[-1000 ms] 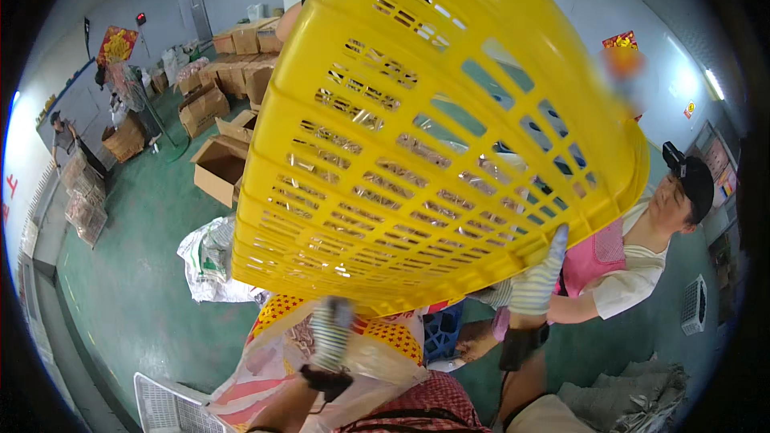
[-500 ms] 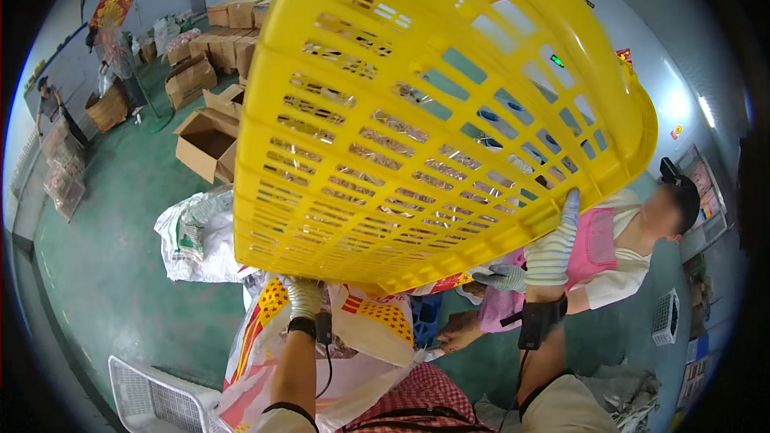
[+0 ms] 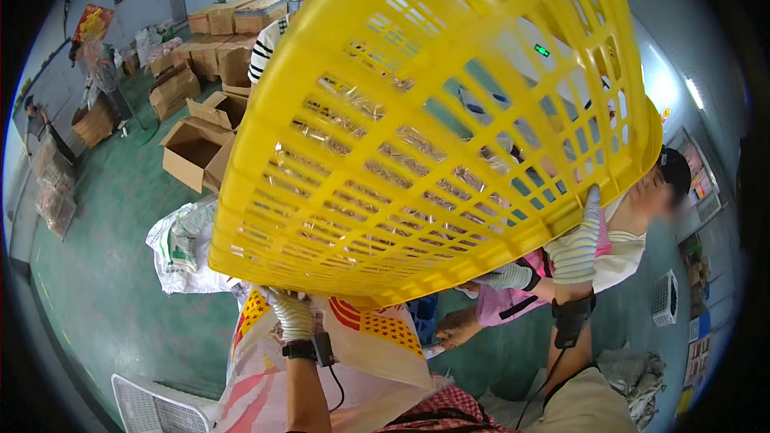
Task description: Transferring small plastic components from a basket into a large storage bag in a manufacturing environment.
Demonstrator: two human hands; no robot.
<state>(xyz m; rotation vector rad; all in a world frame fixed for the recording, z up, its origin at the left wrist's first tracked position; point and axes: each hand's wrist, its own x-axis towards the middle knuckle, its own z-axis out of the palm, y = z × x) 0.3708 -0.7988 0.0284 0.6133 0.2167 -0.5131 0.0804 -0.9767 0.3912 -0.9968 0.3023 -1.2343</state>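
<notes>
A large yellow slotted plastic basket point(image 3: 365, 148) fills the middle of the head view, raised and tilted. My left hand point(image 3: 290, 313), in a striped glove, grips its lower left edge, fingertips partly hidden under it. On the right, my right hand point(image 3: 577, 248), gloved the same way, is closed on the basket's rim. Through the slots show shiny, clear-wrapped things whose kind I cannot make out. Beneath the basket an open white sack point(image 3: 377, 361) with red and yellow print stands close in front of me; the basket hides much of its mouth.
A co-worker in a pink apron point(image 3: 497, 301) stands at right, one gloved hand point(image 3: 513, 276) below the basket. Another person's striped sleeve point(image 3: 263, 52) shows behind it. Cardboard boxes point(image 3: 196, 144), a white sack point(image 3: 172, 248) and a white crate point(image 3: 156, 407) are at left.
The basket has tilted further and its lower left corner has shifted left. My left hand has moved slightly down and left, my right hand rightward. A person in stripes now shows behind the basket.
</notes>
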